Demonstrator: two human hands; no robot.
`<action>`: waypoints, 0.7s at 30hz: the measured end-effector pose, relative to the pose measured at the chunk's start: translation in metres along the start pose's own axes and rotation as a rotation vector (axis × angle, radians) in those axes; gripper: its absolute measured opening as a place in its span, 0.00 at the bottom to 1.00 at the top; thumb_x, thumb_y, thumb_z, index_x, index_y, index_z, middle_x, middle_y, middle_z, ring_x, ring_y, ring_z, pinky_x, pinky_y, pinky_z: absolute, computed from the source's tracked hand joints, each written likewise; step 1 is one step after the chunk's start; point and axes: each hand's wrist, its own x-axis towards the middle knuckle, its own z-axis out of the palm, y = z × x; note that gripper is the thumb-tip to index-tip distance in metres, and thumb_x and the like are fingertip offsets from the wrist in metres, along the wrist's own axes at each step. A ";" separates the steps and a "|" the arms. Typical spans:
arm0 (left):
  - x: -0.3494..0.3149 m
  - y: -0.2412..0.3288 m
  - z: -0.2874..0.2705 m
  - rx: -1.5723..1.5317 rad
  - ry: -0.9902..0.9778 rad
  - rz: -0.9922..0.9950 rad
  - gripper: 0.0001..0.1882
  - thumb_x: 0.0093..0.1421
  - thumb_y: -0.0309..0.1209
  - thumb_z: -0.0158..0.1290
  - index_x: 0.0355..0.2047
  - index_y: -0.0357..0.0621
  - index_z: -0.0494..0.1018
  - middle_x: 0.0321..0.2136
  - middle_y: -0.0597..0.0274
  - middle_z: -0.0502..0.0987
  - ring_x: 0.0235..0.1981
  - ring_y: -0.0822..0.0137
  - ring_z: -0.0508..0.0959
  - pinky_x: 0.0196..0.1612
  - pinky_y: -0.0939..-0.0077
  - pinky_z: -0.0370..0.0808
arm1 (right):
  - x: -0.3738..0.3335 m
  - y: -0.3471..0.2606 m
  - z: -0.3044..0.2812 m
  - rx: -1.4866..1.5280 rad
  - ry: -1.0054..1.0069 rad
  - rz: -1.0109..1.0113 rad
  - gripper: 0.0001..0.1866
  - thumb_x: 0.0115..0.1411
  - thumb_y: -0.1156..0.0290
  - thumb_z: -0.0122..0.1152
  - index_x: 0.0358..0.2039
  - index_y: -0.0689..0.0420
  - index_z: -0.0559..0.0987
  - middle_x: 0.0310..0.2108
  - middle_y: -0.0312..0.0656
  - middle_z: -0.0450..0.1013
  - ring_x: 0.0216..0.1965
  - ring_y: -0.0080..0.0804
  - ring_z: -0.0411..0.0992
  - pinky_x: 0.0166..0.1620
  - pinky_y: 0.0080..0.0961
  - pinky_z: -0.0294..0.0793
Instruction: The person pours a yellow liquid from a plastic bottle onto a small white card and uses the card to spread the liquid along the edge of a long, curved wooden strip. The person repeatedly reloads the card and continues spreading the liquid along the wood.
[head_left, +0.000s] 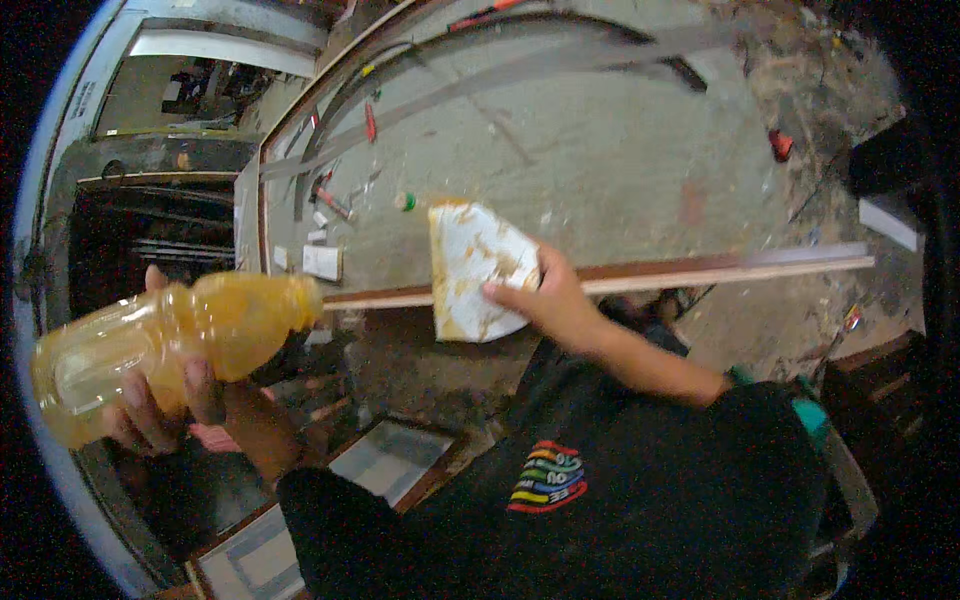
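The left hand (205,393) is wrapped around a clear plastic bottle of cloudy yellow liquid (180,330), whose long axis runs left to right, neck pointing slightly up toward the right hand (552,300). That hand pinches the right edge of a flat white piece with yellow-brown smears (475,270), just beyond and apart from the neck. The bottle's mouth is blurred; whether it is capped cannot be told. The left palm is hidden.
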 end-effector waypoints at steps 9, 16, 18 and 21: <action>-0.020 -0.015 -0.013 0.421 0.199 0.170 0.55 0.47 0.54 0.72 0.70 0.80 0.51 0.64 0.75 0.55 0.55 0.57 0.65 0.56 0.52 0.66 | -0.013 -0.037 0.041 0.067 -0.177 0.066 0.33 0.60 0.69 0.70 0.62 0.63 0.65 0.52 0.43 0.76 0.52 0.28 0.75 0.57 0.31 0.74; -0.031 -0.009 -0.057 0.409 0.034 0.175 0.54 0.47 0.54 0.72 0.70 0.80 0.52 0.63 0.75 0.55 0.54 0.57 0.65 0.57 0.51 0.66 | -0.022 -0.050 0.050 0.102 -0.244 0.026 0.35 0.60 0.72 0.70 0.64 0.62 0.63 0.54 0.41 0.74 0.55 0.29 0.73 0.59 0.31 0.72; -0.033 -0.008 -0.066 0.414 0.003 0.182 0.54 0.47 0.54 0.72 0.70 0.80 0.52 0.63 0.74 0.56 0.54 0.57 0.65 0.57 0.51 0.65 | -0.021 -0.046 0.055 0.072 -0.285 0.022 0.36 0.60 0.72 0.70 0.65 0.62 0.62 0.54 0.41 0.74 0.55 0.28 0.72 0.59 0.31 0.72; -0.028 -0.003 -0.078 0.398 -0.037 0.187 0.54 0.47 0.54 0.72 0.69 0.80 0.52 0.62 0.74 0.56 0.54 0.57 0.65 0.57 0.51 0.65 | -0.017 -0.046 0.053 0.042 -0.335 0.006 0.36 0.60 0.72 0.69 0.65 0.62 0.62 0.54 0.41 0.73 0.55 0.28 0.72 0.59 0.30 0.71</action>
